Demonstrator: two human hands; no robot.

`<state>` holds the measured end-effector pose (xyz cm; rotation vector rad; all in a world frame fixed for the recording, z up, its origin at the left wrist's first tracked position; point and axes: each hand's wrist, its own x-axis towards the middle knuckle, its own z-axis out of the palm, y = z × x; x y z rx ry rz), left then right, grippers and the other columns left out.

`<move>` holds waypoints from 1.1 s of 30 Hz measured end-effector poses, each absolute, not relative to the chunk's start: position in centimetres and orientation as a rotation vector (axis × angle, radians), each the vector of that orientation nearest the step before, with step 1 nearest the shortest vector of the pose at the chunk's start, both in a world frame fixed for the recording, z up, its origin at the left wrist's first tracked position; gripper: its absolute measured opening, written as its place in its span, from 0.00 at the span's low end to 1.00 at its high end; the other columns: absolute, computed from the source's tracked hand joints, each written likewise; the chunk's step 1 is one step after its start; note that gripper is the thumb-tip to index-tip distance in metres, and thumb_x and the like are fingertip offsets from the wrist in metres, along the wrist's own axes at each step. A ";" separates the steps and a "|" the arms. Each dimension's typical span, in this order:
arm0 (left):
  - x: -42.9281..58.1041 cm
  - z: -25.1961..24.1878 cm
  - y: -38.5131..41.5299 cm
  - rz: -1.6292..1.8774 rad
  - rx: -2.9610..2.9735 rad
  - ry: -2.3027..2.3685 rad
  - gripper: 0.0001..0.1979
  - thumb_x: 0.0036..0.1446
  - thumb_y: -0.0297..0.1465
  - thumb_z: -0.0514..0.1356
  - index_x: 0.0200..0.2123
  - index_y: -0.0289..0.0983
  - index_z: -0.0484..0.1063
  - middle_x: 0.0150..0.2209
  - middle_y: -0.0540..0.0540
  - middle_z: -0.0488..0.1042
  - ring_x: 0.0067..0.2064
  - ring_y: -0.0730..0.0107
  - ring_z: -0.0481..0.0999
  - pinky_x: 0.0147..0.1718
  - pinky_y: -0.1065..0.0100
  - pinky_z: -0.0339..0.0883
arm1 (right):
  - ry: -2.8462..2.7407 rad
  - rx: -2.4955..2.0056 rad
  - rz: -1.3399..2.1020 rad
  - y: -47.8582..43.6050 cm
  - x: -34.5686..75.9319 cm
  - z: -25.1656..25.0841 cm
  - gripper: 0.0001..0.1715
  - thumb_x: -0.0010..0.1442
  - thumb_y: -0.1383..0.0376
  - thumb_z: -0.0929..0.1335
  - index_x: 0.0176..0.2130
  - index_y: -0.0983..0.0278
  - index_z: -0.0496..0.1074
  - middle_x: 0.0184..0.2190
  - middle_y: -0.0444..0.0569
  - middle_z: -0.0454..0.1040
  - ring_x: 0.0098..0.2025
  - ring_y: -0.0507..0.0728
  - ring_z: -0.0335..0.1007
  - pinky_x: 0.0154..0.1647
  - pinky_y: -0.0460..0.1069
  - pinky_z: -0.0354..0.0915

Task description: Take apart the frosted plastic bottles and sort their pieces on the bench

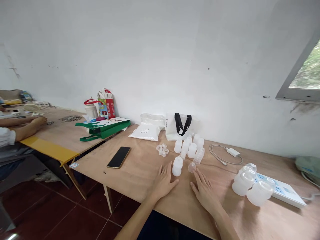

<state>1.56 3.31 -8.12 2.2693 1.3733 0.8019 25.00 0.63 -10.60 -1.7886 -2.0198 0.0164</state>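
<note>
My left hand [164, 181] lies flat on the wooden table with its fingers apart, just left of a frosted white bottle [177, 166]. Palm down, my right hand [203, 190] rests on the table, its fingertips beside or against a small clear cap [192, 167]. Neither hand holds anything. Behind the single bottle stands a group of frosted bottles [192, 150], with a ribbed clear stack [199, 155] at its right. Several clear rings [162, 150] lie to the left of that group.
A phone [119, 157] lies on the left of the table [140, 173]. White packages [146, 132] and a bag [172, 128] sit by the wall. Larger bottles [260, 192], a power strip [287, 193] and a charger [233, 152] are at right. Another person's hands [37, 122] are far left.
</note>
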 end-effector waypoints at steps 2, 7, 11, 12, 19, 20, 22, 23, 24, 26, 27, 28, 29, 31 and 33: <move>1.9 -8.1 3.2 0.865 2.153 1.277 0.47 0.60 0.40 0.63 0.73 0.39 0.38 0.73 0.37 0.47 0.72 0.48 0.49 0.69 0.45 0.43 | -2.022 -1.765 0.051 0.5 25.0 -10.3 0.32 0.67 0.55 0.56 0.68 0.59 0.54 0.66 0.57 0.60 0.66 0.67 0.60 0.64 0.63 0.58; 2.2 -8.4 3.4 0.950 1.901 1.118 0.51 0.59 0.38 0.64 0.73 0.40 0.32 0.74 0.37 0.41 0.73 0.51 0.47 0.69 0.48 0.47 | -1.951 -1.689 0.109 0.2 25.0 -9.6 0.36 0.68 0.54 0.56 0.71 0.59 0.43 0.72 0.58 0.44 0.69 0.66 0.55 0.62 0.62 0.62; 2.0 -8.5 3.5 0.968 1.859 1.080 0.49 0.59 0.36 0.64 0.73 0.41 0.36 0.73 0.38 0.45 0.72 0.53 0.49 0.68 0.49 0.50 | -1.980 -1.653 0.123 1.1 24.5 -8.9 0.40 0.68 0.56 0.56 0.72 0.56 0.34 0.75 0.55 0.29 0.67 0.67 0.59 0.55 0.60 0.69; 1.9 -8.5 3.5 0.971 1.869 1.079 0.48 0.59 0.36 0.65 0.73 0.41 0.38 0.73 0.38 0.46 0.72 0.52 0.50 0.68 0.49 0.50 | -1.994 -1.672 0.133 1.5 24.4 -8.7 0.40 0.69 0.56 0.56 0.73 0.56 0.34 0.75 0.56 0.28 0.63 0.68 0.65 0.50 0.59 0.71; 2.2 -7.9 3.1 0.974 1.837 1.091 0.44 0.58 0.35 0.65 0.71 0.40 0.46 0.70 0.36 0.53 0.70 0.51 0.55 0.68 0.49 0.50 | -2.164 -1.647 0.156 3.7 23.6 -7.6 0.29 0.69 0.62 0.56 0.66 0.64 0.58 0.62 0.62 0.65 0.53 0.66 0.73 0.49 0.58 0.69; 2.3 -7.7 3.0 0.969 1.824 1.078 0.42 0.58 0.36 0.65 0.70 0.40 0.48 0.69 0.37 0.55 0.69 0.52 0.57 0.67 0.50 0.52 | -2.162 -1.575 0.211 3.6 23.5 -7.6 0.26 0.69 0.62 0.56 0.64 0.62 0.60 0.58 0.59 0.69 0.53 0.65 0.72 0.49 0.58 0.69; 2.4 -7.2 2.7 0.962 1.799 1.042 0.35 0.61 0.39 0.63 0.68 0.41 0.54 0.66 0.39 0.61 0.66 0.53 0.62 0.65 0.52 0.56 | -2.134 -1.416 0.355 3.3 23.1 -7.6 0.22 0.69 0.60 0.58 0.59 0.58 0.64 0.52 0.54 0.73 0.51 0.63 0.72 0.51 0.57 0.69; 2.5 -6.9 2.5 0.963 1.789 1.026 0.32 0.63 0.41 0.61 0.66 0.42 0.57 0.65 0.40 0.64 0.65 0.54 0.64 0.64 0.53 0.57 | -2.113 -1.337 0.431 3.2 22.9 -7.6 0.20 0.69 0.59 0.59 0.58 0.57 0.66 0.51 0.53 0.74 0.51 0.62 0.72 0.52 0.57 0.68; 2.6 -6.6 2.4 0.966 1.782 1.013 0.29 0.64 0.43 0.60 0.64 0.42 0.59 0.63 0.41 0.67 0.63 0.55 0.66 0.63 0.54 0.59 | -2.084 -1.268 0.501 3.0 22.6 -7.7 0.19 0.68 0.58 0.60 0.57 0.57 0.66 0.51 0.53 0.74 0.52 0.62 0.71 0.53 0.57 0.68; 2.8 -6.0 2.2 0.978 1.785 1.003 0.26 0.65 0.45 0.58 0.62 0.42 0.63 0.59 0.43 0.71 0.60 0.56 0.70 0.60 0.57 0.62 | -2.003 -1.155 0.638 3.0 22.3 -7.7 0.18 0.67 0.56 0.62 0.54 0.58 0.68 0.51 0.53 0.74 0.53 0.63 0.71 0.55 0.58 0.66; 2.8 -5.8 2.3 0.983 1.793 1.013 0.25 0.64 0.45 0.58 0.60 0.42 0.64 0.57 0.44 0.73 0.58 0.56 0.71 0.58 0.57 0.64 | -1.946 -1.109 0.714 3.2 22.2 -7.8 0.18 0.67 0.55 0.64 0.53 0.58 0.68 0.51 0.53 0.74 0.52 0.63 0.71 0.56 0.59 0.66; 2.8 -5.6 2.4 0.988 1.803 1.038 0.24 0.63 0.45 0.59 0.59 0.41 0.66 0.55 0.44 0.74 0.56 0.56 0.73 0.56 0.58 0.65 | -1.871 -1.072 0.791 3.4 22.2 -7.8 0.18 0.66 0.54 0.65 0.52 0.58 0.68 0.50 0.52 0.75 0.51 0.62 0.72 0.56 0.59 0.66; 2.6 -5.4 2.6 0.998 1.815 1.077 0.24 0.62 0.45 0.61 0.57 0.40 0.67 0.54 0.44 0.75 0.54 0.56 0.74 0.55 0.58 0.67 | -1.775 -1.044 0.864 3.8 22.3 -7.9 0.18 0.65 0.53 0.66 0.51 0.58 0.68 0.49 0.52 0.75 0.50 0.62 0.73 0.56 0.58 0.67; 2.1 -5.1 3.0 1.026 1.845 1.180 0.25 0.59 0.44 0.64 0.56 0.40 0.69 0.53 0.44 0.76 0.53 0.54 0.74 0.54 0.57 0.67 | -1.551 -1.003 0.984 4.6 22.7 -8.2 0.20 0.63 0.49 0.68 0.50 0.57 0.68 0.48 0.50 0.76 0.48 0.61 0.73 0.53 0.58 0.69; 1.1 -4.9 3.6 1.028 1.883 1.238 0.25 0.56 0.43 0.65 0.55 0.40 0.71 0.54 0.44 0.77 0.53 0.53 0.75 0.54 0.57 0.67 | -1.349 -0.976 1.060 5.5 23.1 -8.4 0.23 0.61 0.47 0.70 0.48 0.57 0.67 0.46 0.49 0.76 0.46 0.60 0.74 0.50 0.57 0.71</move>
